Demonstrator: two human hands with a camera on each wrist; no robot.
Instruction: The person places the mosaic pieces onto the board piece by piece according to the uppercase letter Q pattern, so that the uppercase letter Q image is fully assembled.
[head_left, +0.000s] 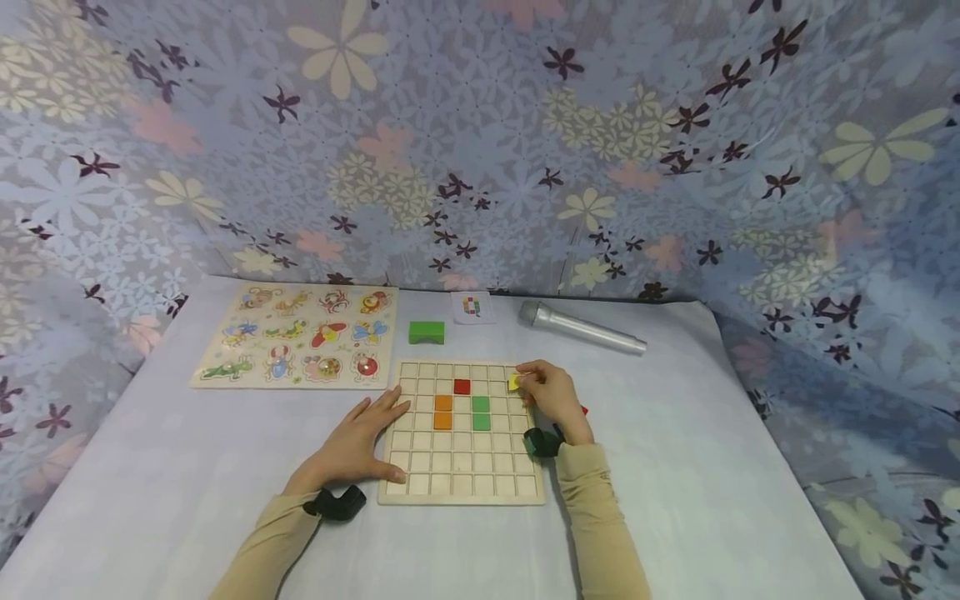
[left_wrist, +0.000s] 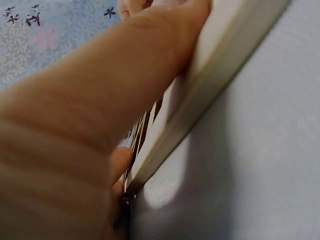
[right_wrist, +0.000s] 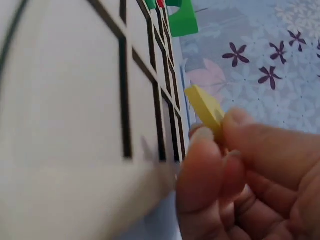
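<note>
Kind of room unclear; floral fabric [head_left: 480,150] screens a pale-clothed table [head_left: 705,483] on three sides

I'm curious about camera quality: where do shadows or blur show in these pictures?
Head view: fairly even light, with grid lines on the board readable; left wrist view: a shadow falls on the tablecloth, and the sleeve looks blurred; right wrist view: the board's near corner is blurred, the yellow tile sharper.

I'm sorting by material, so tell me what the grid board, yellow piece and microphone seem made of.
Grid board: probably wood with a matte finish, judging by its pale tan surface and rim. Yellow piece: perhaps matte painted wood, possibly plastic; it shows even colour and firm edges. Microphone: metal or silver-coated plastic; its smooth handle has a sheen.
</note>
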